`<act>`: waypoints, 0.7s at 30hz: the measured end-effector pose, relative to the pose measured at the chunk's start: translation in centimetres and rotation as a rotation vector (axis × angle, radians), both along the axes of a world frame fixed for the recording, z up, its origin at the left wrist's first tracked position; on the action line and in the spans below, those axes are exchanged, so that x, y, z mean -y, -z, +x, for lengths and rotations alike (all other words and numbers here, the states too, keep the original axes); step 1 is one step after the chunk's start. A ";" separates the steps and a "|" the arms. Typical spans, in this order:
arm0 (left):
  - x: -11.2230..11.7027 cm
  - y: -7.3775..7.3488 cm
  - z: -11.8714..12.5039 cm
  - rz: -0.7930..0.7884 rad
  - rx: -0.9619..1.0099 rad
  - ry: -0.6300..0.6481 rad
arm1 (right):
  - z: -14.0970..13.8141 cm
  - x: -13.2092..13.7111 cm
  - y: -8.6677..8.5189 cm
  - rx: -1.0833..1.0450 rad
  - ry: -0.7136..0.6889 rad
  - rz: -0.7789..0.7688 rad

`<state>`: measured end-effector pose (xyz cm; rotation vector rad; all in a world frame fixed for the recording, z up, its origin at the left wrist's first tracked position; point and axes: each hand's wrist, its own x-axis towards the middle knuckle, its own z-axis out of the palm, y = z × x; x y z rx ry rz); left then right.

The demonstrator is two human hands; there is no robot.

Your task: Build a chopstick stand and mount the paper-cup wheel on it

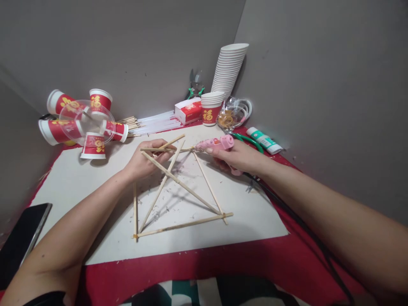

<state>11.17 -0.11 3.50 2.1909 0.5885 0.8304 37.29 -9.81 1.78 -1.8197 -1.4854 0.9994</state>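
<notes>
The right hand (228, 157) has its fingers wrapped around a pink plastic glue gun (219, 143), nozzle at the far right joint of a stick frame (177, 181). The left hand (148, 159) pinches the frame's far side, its fingertips partly hidden by crossing sticks. The frame, slim pale wood with amber glue blobs at the near corners, stretches between the hands and toward the near side, over a smooth white board (255, 221) flecked with scraps. Far left, red-and-white paper cups ring a clear round disc (68, 127); far right, a red cup (210, 112) bears a yellow 福, near a leaning white cup stack (229, 70). The green-and-white tube (264, 140) has print too small to read. A dark phone (24, 233) lies near left.
</notes>
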 end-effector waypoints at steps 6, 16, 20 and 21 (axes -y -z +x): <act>-0.2 0.3 0.0 0.001 -0.002 -0.010 | -0.3 0.0 0.2 -0.039 0.023 0.008; -0.2 0.1 0.1 0.031 0.019 -0.008 | -0.4 0.0 0.5 -0.003 0.058 0.029; -0.3 0.1 0.1 0.041 0.005 -0.022 | -0.6 0.1 0.2 0.019 0.049 0.046; -0.3 0.1 0.1 0.042 0.003 -0.020 | -0.6 0.2 0.1 0.024 0.048 0.047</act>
